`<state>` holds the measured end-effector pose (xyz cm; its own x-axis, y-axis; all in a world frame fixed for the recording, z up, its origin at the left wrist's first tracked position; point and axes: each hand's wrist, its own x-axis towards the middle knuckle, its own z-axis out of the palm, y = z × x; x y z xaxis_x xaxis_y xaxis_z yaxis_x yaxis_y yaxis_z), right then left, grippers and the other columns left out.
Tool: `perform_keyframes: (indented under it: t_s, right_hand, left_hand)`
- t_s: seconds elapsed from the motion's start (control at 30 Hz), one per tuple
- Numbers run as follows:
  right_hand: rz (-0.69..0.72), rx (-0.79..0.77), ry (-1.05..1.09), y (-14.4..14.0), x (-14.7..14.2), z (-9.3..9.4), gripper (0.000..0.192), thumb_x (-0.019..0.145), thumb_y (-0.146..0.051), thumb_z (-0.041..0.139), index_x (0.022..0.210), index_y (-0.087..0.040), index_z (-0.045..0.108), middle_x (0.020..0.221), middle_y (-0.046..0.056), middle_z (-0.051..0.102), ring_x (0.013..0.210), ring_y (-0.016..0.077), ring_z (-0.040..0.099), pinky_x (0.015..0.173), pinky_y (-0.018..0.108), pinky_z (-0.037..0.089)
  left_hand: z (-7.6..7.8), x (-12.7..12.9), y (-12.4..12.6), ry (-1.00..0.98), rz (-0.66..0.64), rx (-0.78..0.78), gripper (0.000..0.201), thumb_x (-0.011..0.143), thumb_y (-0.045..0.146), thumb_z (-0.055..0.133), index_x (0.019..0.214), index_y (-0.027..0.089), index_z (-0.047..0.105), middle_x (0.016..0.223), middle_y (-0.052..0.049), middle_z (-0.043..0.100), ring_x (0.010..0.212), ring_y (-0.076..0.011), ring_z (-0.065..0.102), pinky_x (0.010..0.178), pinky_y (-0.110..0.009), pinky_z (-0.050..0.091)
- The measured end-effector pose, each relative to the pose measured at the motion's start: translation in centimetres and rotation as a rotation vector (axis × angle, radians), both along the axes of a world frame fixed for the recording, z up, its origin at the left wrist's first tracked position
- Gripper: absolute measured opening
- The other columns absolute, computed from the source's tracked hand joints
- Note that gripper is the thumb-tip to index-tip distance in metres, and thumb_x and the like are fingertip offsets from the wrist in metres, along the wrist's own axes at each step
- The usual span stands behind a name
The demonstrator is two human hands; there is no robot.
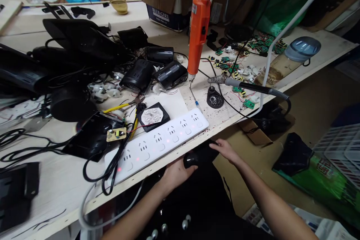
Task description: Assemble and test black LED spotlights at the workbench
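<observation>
Left hand (177, 172) curled around a small black rounded part (191, 160), right hand (226, 150) spread flat beside it, both just below the front edge of the workbench (230, 120). Near that edge, lay a white power strip (157, 142) with red lights, an orange electric screwdriver (198, 33) hanging above, a soldering iron (247, 87) alongside. Printed "BLUE GIRL" on a cardboard box (164, 15) at the back edge.

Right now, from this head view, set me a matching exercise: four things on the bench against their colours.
Things:
1. hanging electric screwdriver
2. long power strip
3. small circuit board beside the strip
4. little bowl at the bench's far edge

Colours:
A. white
B. golden
C. orange
D. yellow

Pairs: 1-C, 2-A, 3-D, 4-B
</observation>
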<state>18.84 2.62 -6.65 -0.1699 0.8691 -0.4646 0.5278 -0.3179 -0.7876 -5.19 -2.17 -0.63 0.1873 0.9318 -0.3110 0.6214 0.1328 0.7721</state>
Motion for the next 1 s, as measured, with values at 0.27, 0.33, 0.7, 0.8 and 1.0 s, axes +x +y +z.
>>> perform_keyframes:
  t_s: [0.27, 0.33, 0.7, 0.8, 1.0]
  right_hand:
    - [0.157, 0.280, -0.009, -2.5, -5.4, 3.7, 0.016, 0.084, -0.033, 0.066, 0.092, -0.021, 0.074, 0.091, 0.005, 0.068, 0.087, 0.0184, 0.063, 0.080, 0.030, 0.050]
    - [0.243, 0.298, -0.032, -3.2, -6.5, 4.0, 0.010, 0.082, -0.027, 0.068, 0.086, -0.023, 0.075, 0.087, 0.004, 0.068, 0.085, 0.0175, 0.062, 0.080, 0.029, 0.049]
    - [0.370, 0.219, -0.352, -1.9, -7.3, 2.8, 0.021, 0.093, -0.034, 0.061, 0.099, -0.015, 0.066, 0.097, 0.004, 0.068, 0.092, 0.0184, 0.065, 0.088, 0.041, 0.052]
    - [0.420, 0.186, -0.361, -1.9, -7.5, 3.4, 0.021, 0.092, -0.036, 0.063, 0.091, -0.015, 0.066, 0.090, 0.003, 0.068, 0.088, 0.0166, 0.065, 0.084, 0.038, 0.053]
    - [0.401, 0.161, -0.464, -1.2, -7.6, 3.8, 0.023, 0.094, -0.036, 0.059, 0.102, -0.016, 0.065, 0.100, 0.005, 0.068, 0.092, 0.0180, 0.066, 0.087, 0.040, 0.053]
  left_hand:
    - [-0.9, 0.4, 0.3, 0.020, 0.006, 0.020, 0.052, 0.071, 0.030, 0.070, 0.122, 0.024, 0.060, 0.114, -0.005, 0.070, 0.121, -0.0321, 0.057, 0.108, -0.045, 0.040]
    - [-0.9, 0.4, 0.3, 0.018, 0.006, 0.036, 0.055, 0.071, 0.028, 0.069, 0.125, 0.026, 0.059, 0.115, -0.004, 0.070, 0.124, -0.0316, 0.055, 0.108, -0.043, 0.040]
    - [-1.8, 0.0, 0.3, 0.008, 0.024, 0.034, 0.063, 0.065, 0.032, 0.075, 0.126, 0.026, 0.060, 0.122, -0.004, 0.069, 0.128, -0.0331, 0.052, 0.109, -0.043, 0.040]
    - [-1.7, 0.0, 0.3, 0.001, 0.023, 0.031, 0.059, 0.065, 0.030, 0.074, 0.123, 0.029, 0.061, 0.120, -0.003, 0.070, 0.128, -0.0322, 0.052, 0.108, -0.041, 0.041]
    - [-2.1, -0.1, 0.2, -0.004, 0.028, 0.024, 0.061, 0.066, 0.033, 0.075, 0.125, 0.026, 0.059, 0.124, -0.005, 0.068, 0.128, -0.0327, 0.052, 0.109, -0.044, 0.040]
